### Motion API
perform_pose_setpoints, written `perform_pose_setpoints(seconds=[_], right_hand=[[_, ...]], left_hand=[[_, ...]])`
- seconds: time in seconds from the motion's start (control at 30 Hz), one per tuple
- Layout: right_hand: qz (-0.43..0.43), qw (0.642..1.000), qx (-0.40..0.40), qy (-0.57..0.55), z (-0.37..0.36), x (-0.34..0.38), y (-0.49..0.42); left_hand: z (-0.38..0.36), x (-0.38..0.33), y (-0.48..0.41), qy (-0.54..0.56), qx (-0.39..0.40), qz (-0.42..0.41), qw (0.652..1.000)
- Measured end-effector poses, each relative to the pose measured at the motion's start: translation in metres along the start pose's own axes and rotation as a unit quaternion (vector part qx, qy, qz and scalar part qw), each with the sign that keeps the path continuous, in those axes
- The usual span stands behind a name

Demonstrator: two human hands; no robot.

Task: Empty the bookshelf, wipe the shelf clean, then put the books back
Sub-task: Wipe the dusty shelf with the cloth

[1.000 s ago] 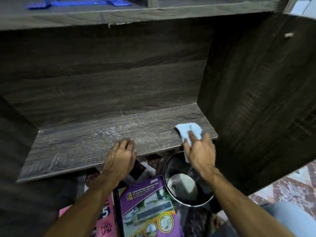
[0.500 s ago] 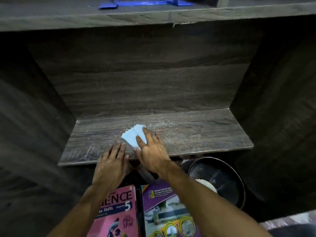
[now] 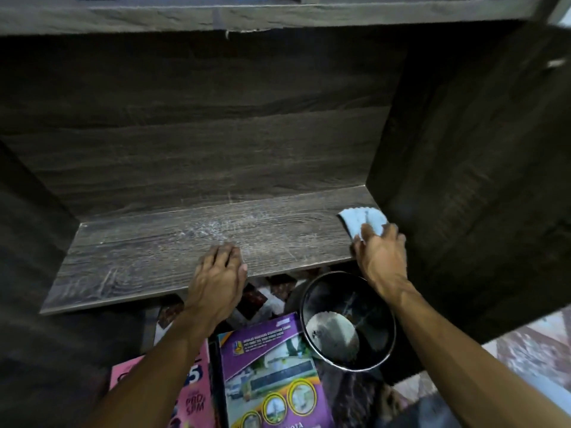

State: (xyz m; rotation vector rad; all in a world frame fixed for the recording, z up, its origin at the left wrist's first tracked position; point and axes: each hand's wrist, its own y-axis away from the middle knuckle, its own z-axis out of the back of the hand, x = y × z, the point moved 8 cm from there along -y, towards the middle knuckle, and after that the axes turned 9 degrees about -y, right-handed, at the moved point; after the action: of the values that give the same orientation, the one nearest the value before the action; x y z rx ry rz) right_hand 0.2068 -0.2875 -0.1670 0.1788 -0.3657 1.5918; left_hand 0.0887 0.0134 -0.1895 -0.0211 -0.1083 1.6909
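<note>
On the shelf (image 3: 139, 267), right hand (image 3: 381, 257) grips a blue cloth (image 3: 361, 219), left hand (image 3: 217, 279) rests open; black pot (image 3: 375, 307) below.

Deep inside a dark wood-grain bookshelf (image 3: 216, 88) now, dimly lit. Back panel (image 3: 200, 156) straight ahead in broad brown-grey bands. Right side panel (image 3: 463, 165) looming close and nearly black; left side panel (image 3: 27, 242) lost in shadow. Upper board (image 3: 278, 17) across the top, paler along its front edge. Below, shelf board (image 3: 139, 261) greyer, scratched and whitish near the middle. Under and to the right, floor (image 3: 531, 344) in patterned tiles, pink, white and brown, brighter at the corner.
</note>
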Motion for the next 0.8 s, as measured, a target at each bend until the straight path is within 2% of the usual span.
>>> perform_pose_setpoints(seconds=[0.1, 0.2, 0.27, 0.4, 0.5, 0.57, 0.67, 0.73, 0.8], right_hand=[[-0.021, 0.998, -0.042, -0.041, 0.023, -0.015, 0.018], [0.071, 0.982, -0.057, -0.165, 0.029, 0.037, 0.044], [0.151, 0.968, -0.010, -0.201, 0.008, 0.098, 0.058], [0.251, 0.947, 0.065, -0.188, -0.057, 0.221, 0.088], [0.342, 0.929, 0.058, -0.126, -0.088, 0.285, 0.110], [0.385, 0.916, 0.056, -0.096, -0.090, 0.300, 0.111], [0.325, 0.939, 0.081, -0.075, -0.091, 0.260, 0.077], [0.228, 0.967, 0.027, -0.112, -0.072, 0.206, 0.043], [0.140, 0.986, 0.001, -0.094, -0.058, 0.162, 0.022]], left_hand=[[0.008, -0.030, -0.003, 0.010, -0.026, -0.061, 0.998], [0.014, -0.026, 0.000, 0.039, -0.040, -0.062, 0.997], [0.015, -0.001, 0.007, 0.044, -0.041, -0.024, 0.998], [0.010, 0.076, 0.036, 0.017, -0.006, 0.068, 0.997], [0.006, 0.126, 0.055, -0.018, 0.018, 0.117, 0.993], [0.005, 0.137, 0.058, -0.035, 0.012, 0.113, 0.993], [0.004, 0.135, 0.053, -0.031, -0.002, 0.105, 0.994], [0.003, 0.134, 0.050, -0.020, 0.000, 0.108, 0.994], [0.003, 0.134, 0.049, -0.016, -0.001, 0.101, 0.995]])
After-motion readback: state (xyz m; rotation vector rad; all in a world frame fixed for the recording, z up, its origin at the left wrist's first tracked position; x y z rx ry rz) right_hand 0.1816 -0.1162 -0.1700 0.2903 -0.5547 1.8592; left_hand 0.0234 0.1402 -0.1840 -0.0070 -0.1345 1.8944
